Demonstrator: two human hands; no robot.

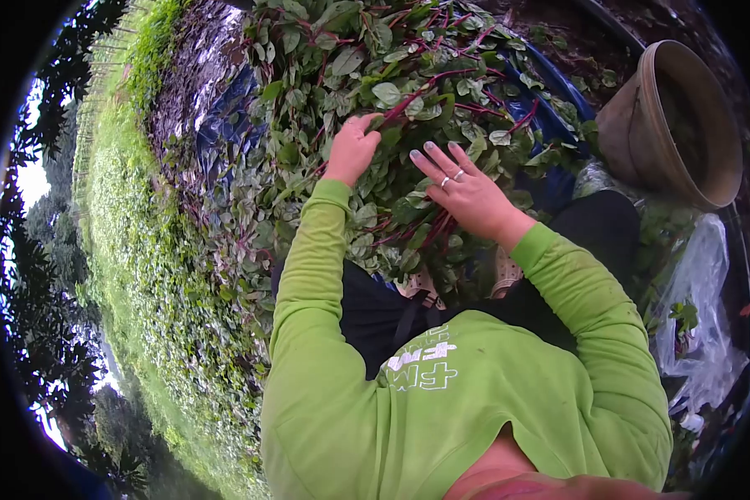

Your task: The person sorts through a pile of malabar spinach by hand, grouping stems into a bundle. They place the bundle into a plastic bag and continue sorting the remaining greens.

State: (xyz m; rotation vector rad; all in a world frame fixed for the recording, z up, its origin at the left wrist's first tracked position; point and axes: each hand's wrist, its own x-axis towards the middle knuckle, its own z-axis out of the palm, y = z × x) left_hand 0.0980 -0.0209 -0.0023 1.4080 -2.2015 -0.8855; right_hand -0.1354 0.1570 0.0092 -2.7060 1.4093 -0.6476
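Observation:
My left hand (354,150) is closed, its thumb and fingers pinched at the lower end of a thick red stem (410,103) with green leaves. Just to the right, my right hand (471,190) has its fingers stretched out and spread, with two rings showing and its thumb hidden. Below that palm lies a bunch of red-stemmed leafy greens (440,229), its stem ends pointing toward me. Both hands are over a large pile of the same leafy greens (333,62), loosely heaped on a blue plastic sheet (235,108).
A brown bucket (621,125) lies tilted at the right, its mouth facing right. Below it are clear plastic bags (698,283). My dark-trousered knees flank the near edge of the pile. Low leafy plants (154,275) grow along the left.

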